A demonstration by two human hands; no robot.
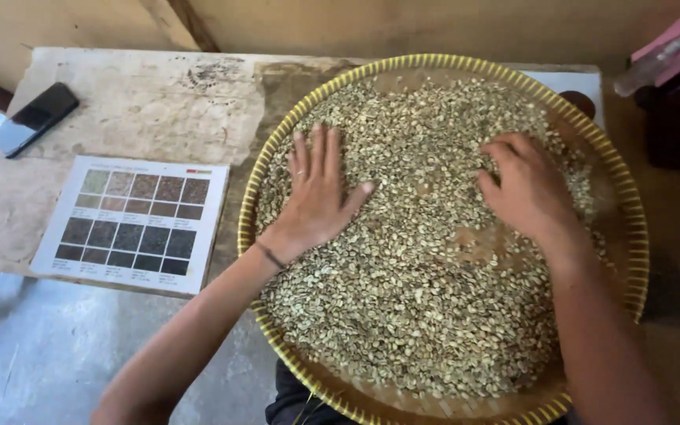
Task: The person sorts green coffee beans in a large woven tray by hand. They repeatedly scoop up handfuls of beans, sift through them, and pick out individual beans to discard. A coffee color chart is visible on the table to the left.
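I log my left hand [318,197] flat, fingers spread, and right hand [527,189] curled loosely, both empty, on pale beans [419,315] in the woven tray [249,205], chart [135,224] at nine o'clock.

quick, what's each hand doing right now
Left hand: open, flat on the pale green beans in the round yellow woven tray.
Right hand: fingers curled into the beans; grip cannot be told.

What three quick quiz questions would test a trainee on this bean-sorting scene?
1. True or false: the left hand lies flat, fingers spread, on the pale green beans.
2. What holds the beans?
A. metal bowl
B. round woven yellow-rimmed tray
C. sack
3. Which flat dark object lies at the table's far left corner?

Key:
1. True
2. B
3. The black rectangular phone, beyond the printed colour-swatch chart.
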